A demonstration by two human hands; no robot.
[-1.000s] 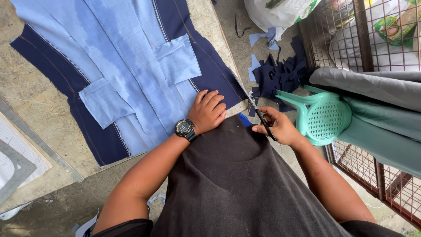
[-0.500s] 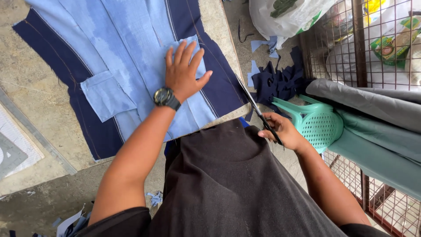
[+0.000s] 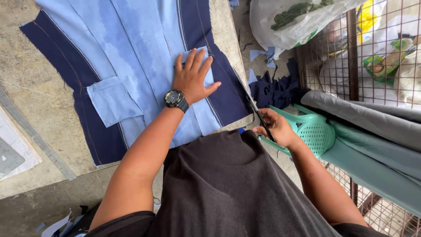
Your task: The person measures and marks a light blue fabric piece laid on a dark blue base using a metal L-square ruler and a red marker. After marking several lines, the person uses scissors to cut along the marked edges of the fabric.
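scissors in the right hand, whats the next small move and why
Probably bring the scissors to the dark blue edge of the fabric panel and start snipping. The left hand lies flat on the pale blue pocket, while the right hand grips the scissors just off the table edge.

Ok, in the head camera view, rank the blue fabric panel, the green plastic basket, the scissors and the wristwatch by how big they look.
1. blue fabric panel
2. green plastic basket, partly hidden by the right hand
3. scissors
4. wristwatch on the left hand
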